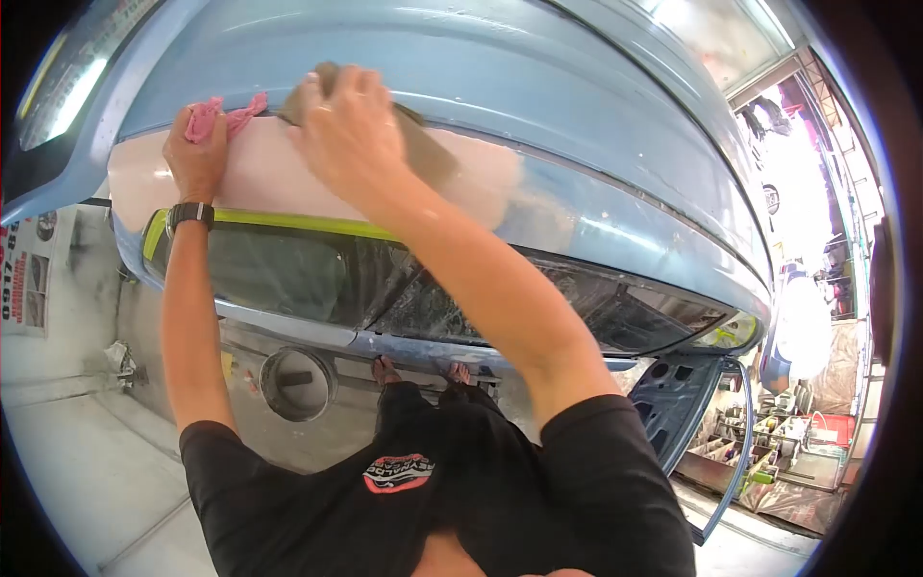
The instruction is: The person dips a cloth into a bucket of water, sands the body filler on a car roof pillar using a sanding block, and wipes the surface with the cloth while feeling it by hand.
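My left hand (199,154), a watch on its wrist, is closed around a crumpled pink cloth (204,119) at the roof edge of a light blue car (385,48). My right hand (351,130) grips a grey-brown sheet that looks like sandpaper (429,157), slightly blurred. It lies against the car where a pale pinkish patch (260,173) meets the blue paint. Yellow-green tape (298,224) runs below this patch, along the top of the side window (279,274).
A round bucket (299,385) with a dark object inside stands on the floor, left of my feet. To the right, a detached-looking car door (687,413) stands near shelves of tools and containers (769,447). A printed poster (37,274) hangs at far left.
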